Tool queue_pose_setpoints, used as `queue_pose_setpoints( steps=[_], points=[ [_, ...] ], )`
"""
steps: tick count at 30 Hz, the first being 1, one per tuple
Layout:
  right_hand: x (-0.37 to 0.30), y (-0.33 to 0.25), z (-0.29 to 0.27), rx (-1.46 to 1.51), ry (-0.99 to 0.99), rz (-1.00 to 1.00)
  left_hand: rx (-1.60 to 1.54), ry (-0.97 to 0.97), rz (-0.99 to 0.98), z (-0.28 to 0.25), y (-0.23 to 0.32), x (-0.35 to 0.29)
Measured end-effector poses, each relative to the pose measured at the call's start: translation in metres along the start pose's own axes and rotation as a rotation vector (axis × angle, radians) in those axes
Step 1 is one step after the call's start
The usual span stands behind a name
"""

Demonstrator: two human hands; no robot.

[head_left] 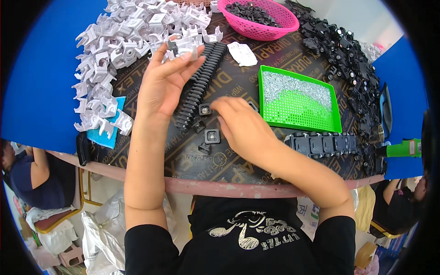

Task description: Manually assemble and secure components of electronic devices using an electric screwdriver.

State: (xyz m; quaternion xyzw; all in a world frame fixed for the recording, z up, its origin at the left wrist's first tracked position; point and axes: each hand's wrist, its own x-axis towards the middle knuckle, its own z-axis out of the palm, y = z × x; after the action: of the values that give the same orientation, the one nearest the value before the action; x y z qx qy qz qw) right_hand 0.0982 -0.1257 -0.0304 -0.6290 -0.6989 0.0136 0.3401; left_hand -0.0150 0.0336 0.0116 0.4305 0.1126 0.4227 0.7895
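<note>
My left hand (pixel 164 75) is raised over the table, fingers and thumb closed round a white plastic bracket (pixel 185 46) with a dark grey piece at its left side. My right hand (pixel 240 126) is low over the tabletop, its fingers bent and the thumb a little apart from them. Its fingertips are at the right edge of a small black square part (pixel 205 109) with a metal centre; I see nothing between them. Close by lie another black square part (pixel 212 136) with a light rim and small black pieces (pixel 199 126). A long row of stacked black parts (pixel 201 85) runs behind.
White brackets (pixel 133 34) are heaped at the left, some on a blue cloth (pixel 107 133). A pink basket (pixel 286 25) of black pieces stands at the back. A green tray (pixel 300 117) holds small metal pieces. Right are black parts (pixel 316 145) in a row and a black heap (pixel 355 78).
</note>
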Motion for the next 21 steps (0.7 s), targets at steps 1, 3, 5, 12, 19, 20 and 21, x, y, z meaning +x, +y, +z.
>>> queue_pose_setpoints(
  steps=[1,3,5,12,19,20,21],
  points=[
    [0.006,0.001,0.005,-0.002,0.004,-0.001,0.001,-0.004,0.002,0.002,0.000,-0.003],
    [0.015,0.012,0.019,0.021,-0.106,-0.012,0.017,-0.069,-0.048,0.004,-0.006,-0.002],
    [0.016,0.013,0.023,-0.016,-0.209,0.063,0.053,-0.093,-0.078,0.008,-0.008,-0.005],
    [0.005,-0.007,-0.063,0.195,0.307,0.178,0.233,-0.184,-0.145,0.024,-0.011,-0.024],
    [0.000,0.018,-0.061,-0.016,-0.189,0.178,0.379,0.007,0.086,0.016,-0.012,-0.009],
    [0.001,0.020,-0.055,-0.077,-0.229,0.153,0.381,0.008,0.083,0.014,-0.010,-0.008],
    [0.003,0.025,-0.050,-0.075,-0.229,0.154,0.391,0.035,0.051,0.012,-0.006,-0.007]
  ],
)
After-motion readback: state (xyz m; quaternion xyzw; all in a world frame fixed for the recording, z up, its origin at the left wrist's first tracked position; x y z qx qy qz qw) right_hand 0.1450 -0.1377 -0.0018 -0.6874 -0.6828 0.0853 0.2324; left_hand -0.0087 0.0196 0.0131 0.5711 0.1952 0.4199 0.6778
